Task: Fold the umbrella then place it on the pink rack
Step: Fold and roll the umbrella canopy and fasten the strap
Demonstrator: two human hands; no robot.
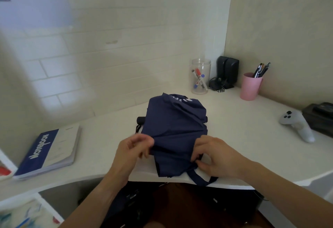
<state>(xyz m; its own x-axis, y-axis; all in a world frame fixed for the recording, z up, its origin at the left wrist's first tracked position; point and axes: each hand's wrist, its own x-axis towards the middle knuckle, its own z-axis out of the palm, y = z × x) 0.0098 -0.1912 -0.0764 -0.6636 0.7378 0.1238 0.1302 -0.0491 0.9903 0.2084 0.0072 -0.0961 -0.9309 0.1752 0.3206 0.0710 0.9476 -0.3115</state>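
A navy blue collapsed umbrella (175, 128) lies on the white desk (234, 146), its canopy loose and rumpled, white lettering at its far end. Its black handle (141, 120) pokes out at the left. My left hand (132, 151) pinches a fold of the canopy at the near left edge. My right hand (213, 156) grips the fabric at the near right, close to the navy strap (200, 178) that hangs over the desk's front edge. No pink rack is in view.
A blue and white notebook (48, 153) lies at the left. At the back stand a clear jar of markers (200, 76), black speakers (227, 71) and a pink cup of pens (250, 86). A white game controller (297, 125) and a dark case (319, 117) sit at the right.
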